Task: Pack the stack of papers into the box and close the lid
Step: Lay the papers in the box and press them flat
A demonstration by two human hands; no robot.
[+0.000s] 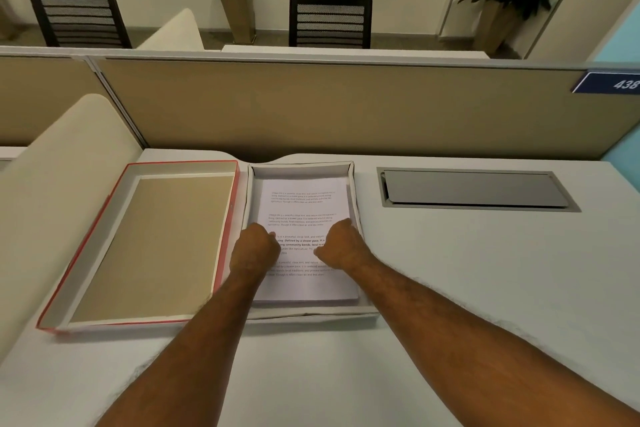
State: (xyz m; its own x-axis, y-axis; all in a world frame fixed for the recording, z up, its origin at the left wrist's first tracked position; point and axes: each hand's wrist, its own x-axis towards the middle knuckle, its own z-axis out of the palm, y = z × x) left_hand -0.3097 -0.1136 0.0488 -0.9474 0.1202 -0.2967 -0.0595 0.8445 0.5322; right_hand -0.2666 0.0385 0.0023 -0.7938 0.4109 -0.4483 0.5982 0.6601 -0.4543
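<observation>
Both hands, left hand (255,246) and right hand (341,246), rest on the papers (304,204) inside the box (301,168). Fingers curl under, hidden; grip unclear.

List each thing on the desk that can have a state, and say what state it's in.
Box: open, papers inside.
Papers: stacked flat in the box, printed side up.
Lid: off, lying inside-up left of the box.
Left hand: curled, on the papers.
Right hand: curled, on the papers.
Cable hatch: shut.
</observation>
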